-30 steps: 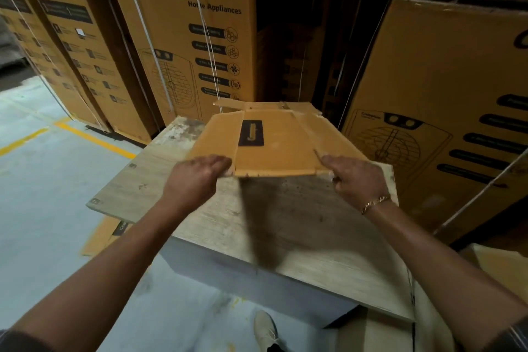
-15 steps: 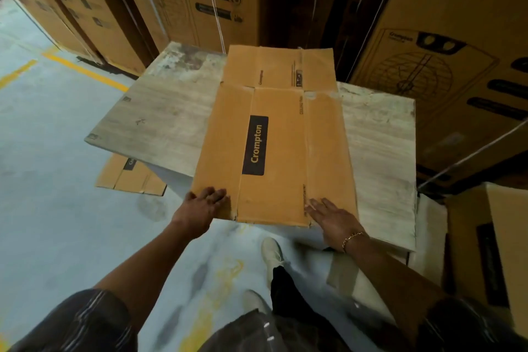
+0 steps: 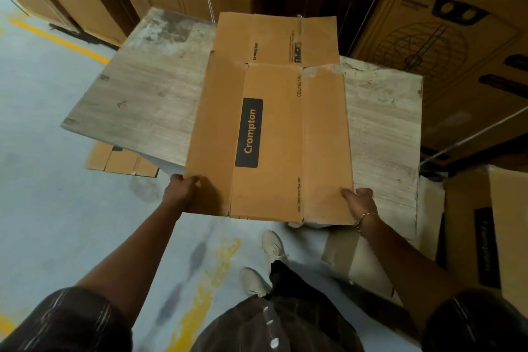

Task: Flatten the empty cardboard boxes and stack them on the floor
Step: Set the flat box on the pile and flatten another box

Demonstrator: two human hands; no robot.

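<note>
Flattened cardboard box (image 3: 271, 137), tan, with a black "Crompton" label on its middle panel and "CEILING FAN" printed along one crease. It was spread over the counter (image 3: 137, 100) with its far flaps opened out toward the rear and its near end overhanging the counter's front edge. Whether it rested on the surface or was lifted just clear could not be told.

Left hand (image 3: 183, 191): gripped the box at its near left corner, fingers curled over the edge.

Right hand (image 3: 361, 203): gripped the near right corner, thumb laid on the top face and the other fingers hidden beneath the cardboard. A gold-coloured bracelet (image 3: 364, 218) sat at the wrist.

Counter: a pale, worn wood-grain board with a stained far left corner, standing on a light base.

Second flattened box (image 3: 120, 161): lay on the floor (image 3: 43, 194) to the left, partly tucked under the counter's overhang.

Floor: grey concrete with a yellow painted line (image 3: 57, 40) at far left and scuffed yellow marks nearer the person.

Large printed cartons (image 3: 445, 37): stood stacked behind and to the right of the counter, bound with white strapping.

Upright box (image 3: 485, 223): stood at the right edge, just beside the counter.

Pale shoes (image 3: 273, 246): were seen below the box's near end
</note>
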